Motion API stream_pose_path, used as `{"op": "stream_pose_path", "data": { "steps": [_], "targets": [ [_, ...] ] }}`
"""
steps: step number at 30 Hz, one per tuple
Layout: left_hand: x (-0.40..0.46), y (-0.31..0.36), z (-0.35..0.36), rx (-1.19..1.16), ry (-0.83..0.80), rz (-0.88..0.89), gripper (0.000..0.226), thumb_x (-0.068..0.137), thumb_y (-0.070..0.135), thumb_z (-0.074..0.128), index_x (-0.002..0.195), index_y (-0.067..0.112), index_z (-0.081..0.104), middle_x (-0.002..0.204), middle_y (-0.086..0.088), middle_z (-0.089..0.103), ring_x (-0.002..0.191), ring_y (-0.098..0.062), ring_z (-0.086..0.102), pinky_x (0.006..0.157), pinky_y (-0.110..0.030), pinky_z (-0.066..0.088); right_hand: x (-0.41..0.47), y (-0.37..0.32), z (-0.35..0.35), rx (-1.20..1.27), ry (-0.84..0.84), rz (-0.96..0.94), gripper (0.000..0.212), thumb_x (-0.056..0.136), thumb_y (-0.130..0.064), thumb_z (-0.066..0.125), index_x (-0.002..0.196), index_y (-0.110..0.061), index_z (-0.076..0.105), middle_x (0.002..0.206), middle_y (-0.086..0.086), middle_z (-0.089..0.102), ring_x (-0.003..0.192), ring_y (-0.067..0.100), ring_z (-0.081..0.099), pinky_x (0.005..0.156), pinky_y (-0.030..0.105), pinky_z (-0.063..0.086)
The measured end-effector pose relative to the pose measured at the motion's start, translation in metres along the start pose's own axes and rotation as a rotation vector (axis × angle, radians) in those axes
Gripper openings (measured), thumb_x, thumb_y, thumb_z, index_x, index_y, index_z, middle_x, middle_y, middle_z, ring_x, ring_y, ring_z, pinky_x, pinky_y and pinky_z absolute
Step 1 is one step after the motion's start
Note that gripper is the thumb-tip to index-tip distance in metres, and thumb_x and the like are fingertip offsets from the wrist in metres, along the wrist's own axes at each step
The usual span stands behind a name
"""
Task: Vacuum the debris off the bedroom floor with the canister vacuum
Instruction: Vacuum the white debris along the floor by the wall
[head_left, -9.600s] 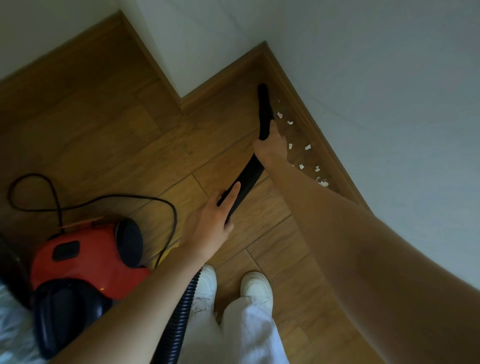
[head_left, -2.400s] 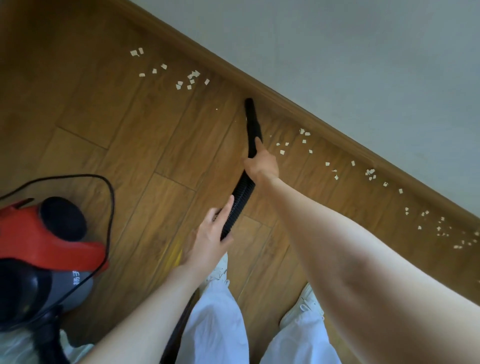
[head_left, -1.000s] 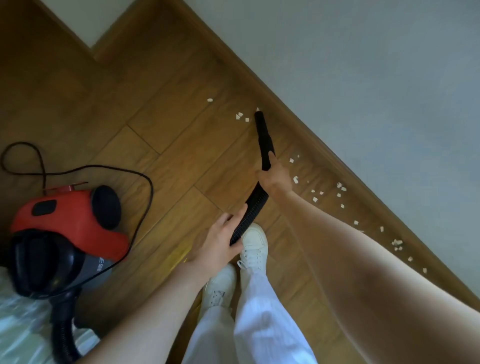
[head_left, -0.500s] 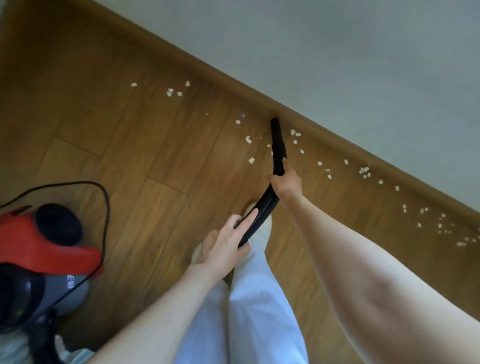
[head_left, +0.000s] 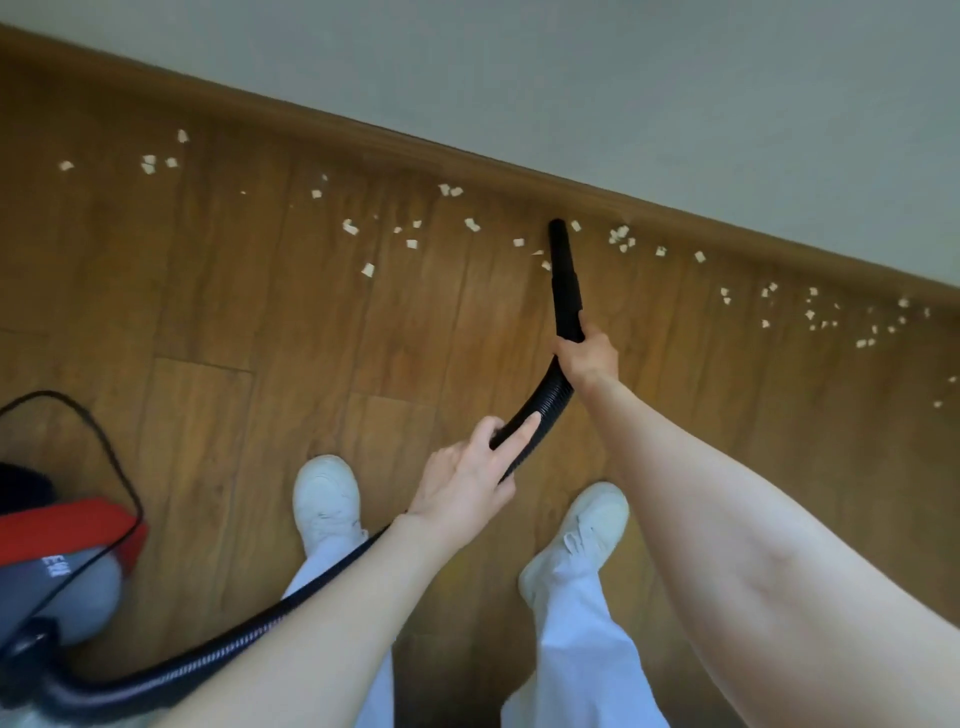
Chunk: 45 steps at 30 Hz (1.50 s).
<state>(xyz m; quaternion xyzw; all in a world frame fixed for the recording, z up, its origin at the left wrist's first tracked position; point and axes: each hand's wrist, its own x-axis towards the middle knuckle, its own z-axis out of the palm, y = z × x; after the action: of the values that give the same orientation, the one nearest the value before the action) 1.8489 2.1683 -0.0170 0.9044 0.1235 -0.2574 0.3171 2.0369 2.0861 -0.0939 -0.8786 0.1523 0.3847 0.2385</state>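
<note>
Nozzle (head_left: 563, 270) is now sitting w/ its tip just short of the baseboard (head_left: 467, 156), in the middle of the debris (head_left: 410, 234) line; vs. half a sec ago it is reaching closer to the wall and the view is swinging left, so more scraps are showing on the left side of the wooden floor (head_left: 260, 338). Right hand (head_left: 587, 358) is gripping the nozzle base where it joins the hose (head_left: 535, 415), fingers curled round it. Left hand (head_left: 467, 478) is holding the ribbed hose lower down, index finger lying straight along it, other fingers wrapped underneath as far as can be seen. Hose is running back under the left forearm to the canister vacuum (head_left: 57, 561), red and grey, at the lower left edge, well apart from the work area; its power cord (head_left: 104, 447) is looping on the floor beside it. Feet in white shoes (head_left: 327, 499) are standing astride, facing the wall. Judgement: task is partway only. Scraps are lying both sides of the tip, a scattered run to the left and a denser trail to the right along the baseboard. Pieces nearest the tip look next to go. Whether suction is running cannot be told. Sweeps along the wall in both directions are likely needed.
</note>
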Motion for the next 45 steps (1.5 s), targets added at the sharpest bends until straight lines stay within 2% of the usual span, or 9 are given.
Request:
{"op": "stream_pose_path", "data": {
  "steps": [3, 7, 14, 18, 23, 27, 32, 38, 45],
  "targets": [
    [0.024, 0.044, 0.01, 0.053, -0.009, 0.034, 0.067, 0.094, 0.024, 0.045, 0.148, 0.038, 0.008, 0.138, -0.001, 0.034, 0.078, -0.019, 0.055, 0.061, -0.031, 0.045, 0.023, 0.024, -0.045, 0.054, 0.002, 0.03, 0.064, 0.093, -0.026, 0.052, 0.151, -0.03, 0.026, 0.137, 0.006, 0.053, 0.109, 0.028, 0.06, 0.076, 0.03, 0.05],
    [0.051, 0.098, 0.03, 0.125, -0.024, 0.088, 0.07, 0.091, 0.02, 0.048, 0.148, 0.039, 0.011, 0.135, -0.001, 0.037, 0.072, -0.014, 0.041, 0.057, -0.028, 0.034, 0.047, 0.065, -0.103, 0.113, 0.008, 0.064, 0.066, 0.092, -0.028, 0.054, 0.152, -0.025, 0.026, 0.141, 0.006, 0.05, 0.111, 0.027, 0.059, 0.081, 0.031, 0.053],
    [0.093, 0.166, 0.068, 0.156, -0.002, 0.234, 0.078, 0.075, 0.01, 0.069, 0.142, 0.033, 0.037, 0.116, -0.008, 0.057, 0.058, -0.019, 0.055, 0.042, -0.027, 0.042, 0.085, 0.131, -0.175, 0.222, 0.047, 0.12, 0.064, 0.093, -0.027, 0.055, 0.151, -0.024, 0.028, 0.138, 0.008, 0.052, 0.11, 0.027, 0.06, 0.086, 0.032, 0.053],
    [0.111, 0.204, 0.084, 0.169, -0.028, 0.245, 0.074, 0.082, 0.014, 0.062, 0.146, 0.033, 0.029, 0.123, -0.009, 0.052, 0.064, -0.018, 0.055, 0.047, -0.026, 0.036, 0.101, 0.153, -0.209, 0.245, 0.1, 0.155, 0.064, 0.094, -0.025, 0.053, 0.152, -0.024, 0.026, 0.142, 0.008, 0.048, 0.111, 0.026, 0.058, 0.076, 0.026, 0.047],
    [0.115, 0.244, 0.097, 0.081, -0.048, 0.226, 0.069, 0.088, 0.015, 0.053, 0.147, 0.032, 0.023, 0.129, -0.01, 0.047, 0.069, -0.021, 0.057, 0.051, -0.028, 0.039, 0.105, 0.172, -0.237, 0.195, 0.124, 0.17, 0.065, 0.092, -0.026, 0.054, 0.151, -0.025, 0.026, 0.139, 0.009, 0.051, 0.108, 0.027, 0.06, 0.079, 0.031, 0.052],
    [0.106, 0.245, 0.098, 0.022, -0.02, 0.169, 0.07, 0.088, 0.017, 0.052, 0.148, 0.034, 0.021, 0.128, -0.006, 0.046, 0.065, -0.017, 0.05, 0.052, -0.028, 0.039, 0.1, 0.159, -0.233, 0.109, 0.042, 0.065, 0.068, 0.09, -0.026, 0.055, 0.152, -0.026, 0.026, 0.138, 0.009, 0.051, 0.106, 0.027, 0.061, 0.083, 0.035, 0.055],
    [0.089, 0.219, 0.083, -0.035, 0.021, 0.007, 0.07, 0.091, 0.027, 0.049, 0.148, 0.039, 0.01, 0.126, 0.002, 0.04, 0.062, -0.014, 0.05, 0.053, -0.027, 0.04, 0.084, 0.105, -0.194, -0.056, -0.054, -0.072, 0.066, 0.091, -0.026, 0.053, 0.151, -0.029, 0.026, 0.133, 0.006, 0.056, 0.093, 0.021, 0.06, 0.067, 0.028, 0.049],
    [0.056, 0.171, 0.062, -0.153, 0.063, -0.154, 0.075, 0.09, 0.027, 0.051, 0.148, 0.042, 0.005, 0.12, 0.006, 0.039, 0.065, -0.016, 0.054, 0.056, -0.028, 0.044, 0.051, 0.05, -0.132, -0.203, -0.152, -0.15, 0.068, 0.09, -0.024, 0.052, 0.151, -0.033, 0.024, 0.134, 0.005, 0.055, 0.103, 0.023, 0.062, 0.082, 0.034, 0.055],
    [0.02, 0.103, 0.043, -0.259, 0.087, -0.232, 0.08, 0.089, 0.025, 0.054, 0.147, 0.046, 0.003, 0.108, 0.01, 0.04, 0.063, -0.017, 0.053, 0.059, -0.031, 0.048, 0.021, 0.012, -0.068, -0.302, -0.239, -0.274, 0.072, 0.092, -0.024, 0.051, 0.153, -0.033, 0.014, 0.134, 0.006, 0.055, 0.098, 0.023, 0.062, 0.072, 0.031, 0.053]
  ]
}}
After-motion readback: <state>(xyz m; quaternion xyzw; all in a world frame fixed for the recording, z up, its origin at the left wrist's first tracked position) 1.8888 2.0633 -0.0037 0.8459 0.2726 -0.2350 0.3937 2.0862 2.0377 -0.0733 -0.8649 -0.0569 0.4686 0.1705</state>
